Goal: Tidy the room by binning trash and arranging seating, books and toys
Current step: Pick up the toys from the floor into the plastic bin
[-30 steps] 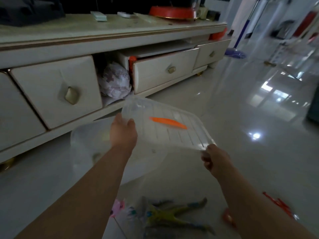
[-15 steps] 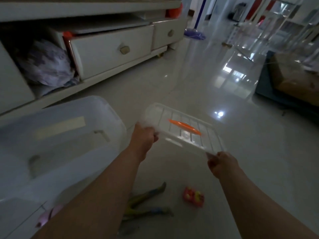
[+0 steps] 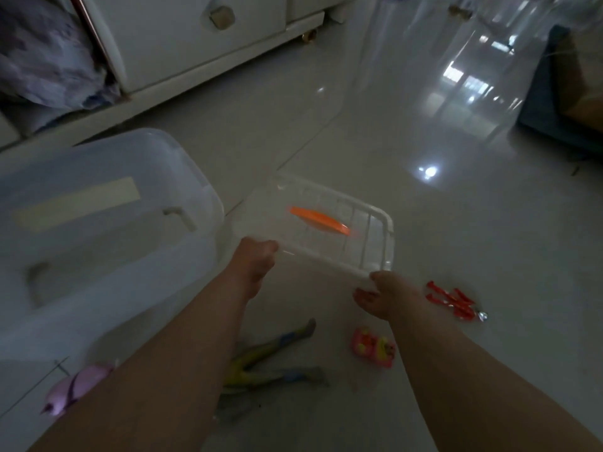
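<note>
Lying on the glossy floor [image 3: 440, 230] closest to the camera, four toys are seen: a purple toy [image 3: 76, 386] at the left, a yellow-and-blue figure [image 3: 270, 363] between the forearms, a pink toy [image 3: 373, 347] beside the right forearm, and a red toy [image 3: 452, 300] further right. Beyond them a clear lid [image 3: 293, 243] with an orange handle [image 3: 319, 220] is held over the floor. It is gripped at its near left corner by the left hand [image 3: 256, 259] and at its near right corner by the right hand [image 3: 386, 296], whose fingers are curled under the rim. A clear storage bin [image 3: 98, 223] stands open just left of the lid. Farther back a white cabinet drawer [image 3: 195, 37] is seen, with a crumpled bag [image 3: 42, 53] in the gap beside it.
</note>
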A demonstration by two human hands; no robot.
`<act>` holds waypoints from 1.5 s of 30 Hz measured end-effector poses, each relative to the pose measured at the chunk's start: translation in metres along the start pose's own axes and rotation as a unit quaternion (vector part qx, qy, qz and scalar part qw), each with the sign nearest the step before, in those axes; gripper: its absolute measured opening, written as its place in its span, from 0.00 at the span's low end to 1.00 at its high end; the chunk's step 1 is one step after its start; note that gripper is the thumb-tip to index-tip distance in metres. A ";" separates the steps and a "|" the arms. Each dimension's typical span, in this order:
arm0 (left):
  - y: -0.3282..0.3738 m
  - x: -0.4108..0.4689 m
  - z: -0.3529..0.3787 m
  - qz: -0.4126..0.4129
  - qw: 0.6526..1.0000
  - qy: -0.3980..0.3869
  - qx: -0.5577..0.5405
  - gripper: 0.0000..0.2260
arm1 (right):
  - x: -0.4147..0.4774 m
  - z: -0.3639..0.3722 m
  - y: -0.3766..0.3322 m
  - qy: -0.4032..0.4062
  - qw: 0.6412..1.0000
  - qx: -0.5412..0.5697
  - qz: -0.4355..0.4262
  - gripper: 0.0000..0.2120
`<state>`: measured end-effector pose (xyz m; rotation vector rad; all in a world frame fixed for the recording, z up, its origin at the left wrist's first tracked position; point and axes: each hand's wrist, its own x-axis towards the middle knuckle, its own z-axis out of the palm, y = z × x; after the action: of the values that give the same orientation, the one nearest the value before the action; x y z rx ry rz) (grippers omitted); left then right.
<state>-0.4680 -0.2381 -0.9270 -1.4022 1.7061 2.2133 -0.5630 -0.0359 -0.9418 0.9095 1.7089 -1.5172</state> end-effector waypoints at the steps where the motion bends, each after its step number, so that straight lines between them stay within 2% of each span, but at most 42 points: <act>1: 0.000 -0.002 0.000 0.002 1.000 -0.008 0.005 0.10 | -0.006 0.003 0.001 -0.010 0.999 -0.033 0.014 0.18; 3: 0.002 -0.008 -0.002 0.020 0.999 -0.027 0.033 0.09 | -0.019 0.005 -0.003 -0.027 0.992 -0.125 0.008 0.12; 4: 0.003 -0.011 -0.004 0.032 0.997 -0.035 0.059 0.10 | -0.025 0.009 -0.007 -0.025 0.984 -0.178 -0.004 0.04; 5: 0.004 -0.016 -0.008 0.042 0.994 -0.040 0.088 0.10 | -0.031 0.012 -0.009 -0.022 0.972 -0.233 -0.020 0.01; 7: 0.006 -0.024 -0.020 0.053 0.983 -0.043 0.171 0.07 | -0.037 0.020 -0.006 -0.023 0.927 -0.362 -0.098 0.07; 9: 0.004 -0.032 -0.040 0.062 0.959 -0.050 0.273 0.23 | -0.049 0.037 0.007 -0.072 0.869 -0.460 -0.168 0.19; 11: 0.000 -0.041 -0.063 0.057 0.927 -0.068 0.365 0.29 | -0.064 0.060 0.033 -0.141 0.815 -0.531 -0.183 0.26; 14: -0.014 -0.057 -0.104 0.019 0.882 -0.072 0.466 0.31 | -0.077 0.095 0.078 -0.209 0.682 -0.655 -0.250 0.32; 17: -0.034 -0.077 -0.145 -0.006 0.850 -0.048 0.524 0.33 | -0.092 0.123 0.111 -0.266 0.582 -0.706 -0.304 0.39; 20: -0.062 -0.103 -0.182 -0.011 0.848 -0.013 0.530 0.34 | -0.107 0.143 0.136 -0.292 0.491 -0.744 -0.347 0.45; 24: -0.093 -0.118 -0.221 -0.004 0.859 0.052 0.510 0.30 | -0.112 0.146 0.154 -0.282 0.408 -0.783 -0.375 0.48; 29: -0.123 -0.116 -0.237 -0.045 0.828 0.035 0.557 0.41 | -0.106 0.146 0.161 -0.234 0.324 -0.811 -0.427 0.51; 31: -0.134 -0.114 -0.236 -0.032 0.804 0.049 0.592 0.39 | -0.103 0.144 0.166 -0.219 0.312 -0.820 -0.426 0.51; 33: -0.139 -0.110 -0.236 -0.018 0.787 0.068 0.613 0.34 | -0.102 0.143 0.167 -0.209 0.316 -0.822 -0.425 0.46; 35: -0.138 -0.106 -0.235 -0.017 0.788 0.072 0.611 0.29 | -0.099 0.142 0.166 -0.202 0.315 -0.821 -0.431 0.38; 37: -0.133 -0.104 -0.232 -0.024 0.795 0.064 0.603 0.28 | -0.096 0.137 0.163 -0.195 0.326 -0.820 -0.428 0.35; 39: -0.121 -0.103 -0.228 -0.027 0.811 0.056 0.582 0.27 | -0.098 0.133 0.152 -0.191 0.363 -0.806 -0.427 0.36; 43: -0.083 -0.105 -0.210 0.000 0.862 0.019 0.507 0.29 | -0.114 0.127 0.117 -0.153 0.477 -0.729 -0.465 0.37; 45: -0.060 -0.110 -0.195 0.036 0.878 0.009 0.476 0.27 | -0.126 0.125 0.099 -0.121 0.524 -0.687 -0.489 0.36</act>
<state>-0.2497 -0.3131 -0.9025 -1.0614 2.3402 1.0057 -0.4085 -0.1604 -0.9007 -1.2181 2.4263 -0.1680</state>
